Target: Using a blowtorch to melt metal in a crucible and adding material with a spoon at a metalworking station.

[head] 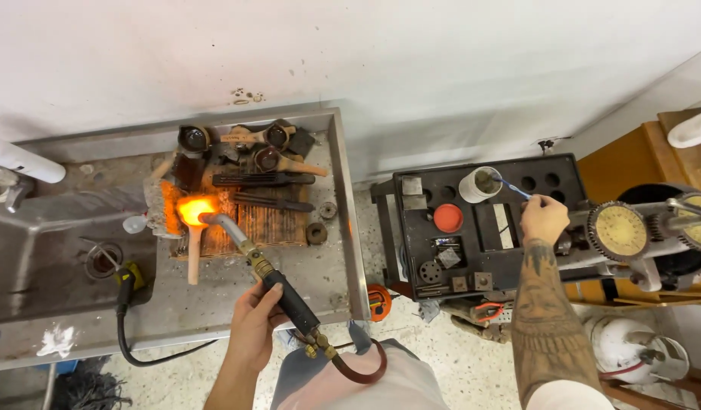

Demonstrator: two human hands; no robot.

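Note:
My left hand grips the black handle of a gas torch. Its curved metal nozzle points at a glowing orange spot on a crucible with a wooden handle, which rests on a charred wooden board. My right hand reaches to the right over a black tool stand. It pinches a thin blue stick whose tip dips into a white cup on that stand.
A steel sink lies at left of the metal counter. Dark crucibles and tongs crowd the board's back. A red hose trails from the torch. A rolling mill with gears and a white gas cylinder stand at right.

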